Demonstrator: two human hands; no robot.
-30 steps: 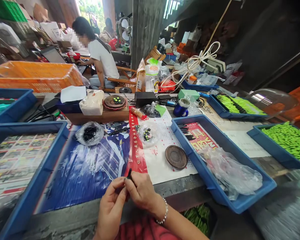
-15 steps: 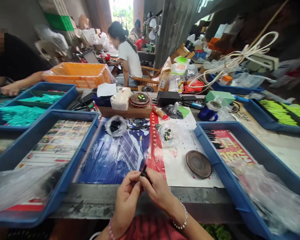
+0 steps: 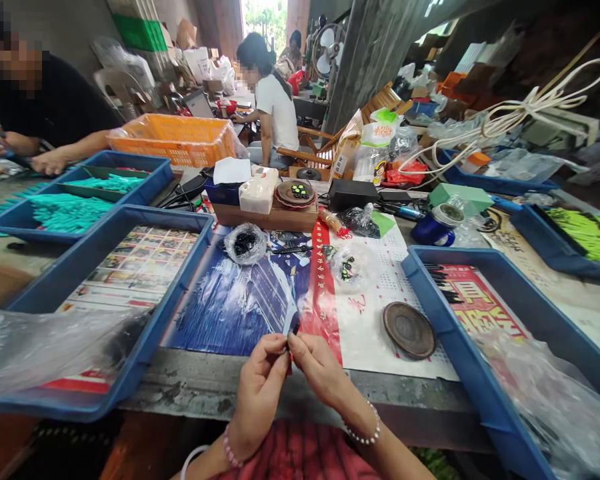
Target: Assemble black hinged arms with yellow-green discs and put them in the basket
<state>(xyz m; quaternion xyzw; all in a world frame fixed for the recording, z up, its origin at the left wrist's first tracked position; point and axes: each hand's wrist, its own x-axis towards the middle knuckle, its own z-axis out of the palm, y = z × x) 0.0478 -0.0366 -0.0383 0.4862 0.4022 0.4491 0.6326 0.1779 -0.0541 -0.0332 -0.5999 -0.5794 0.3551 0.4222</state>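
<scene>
Hands: left hand and right hand both grasp firmly, fingertips meeting closely on one small black piece.
Piece: lower centre, held just beside a red paper banner.
Tray: blue plastic tray, right of the hands, holds black sticks.

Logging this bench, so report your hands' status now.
Left hand, right hand pinching small black piece between them. Blue plastic tray to the right, apart from hands.

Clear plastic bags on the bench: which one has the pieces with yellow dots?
The bag on the white calendar sheet, right of the red strip. Its black pieces show yellow dots; the other bag, on the blue poster, shows plain black contents.
</scene>
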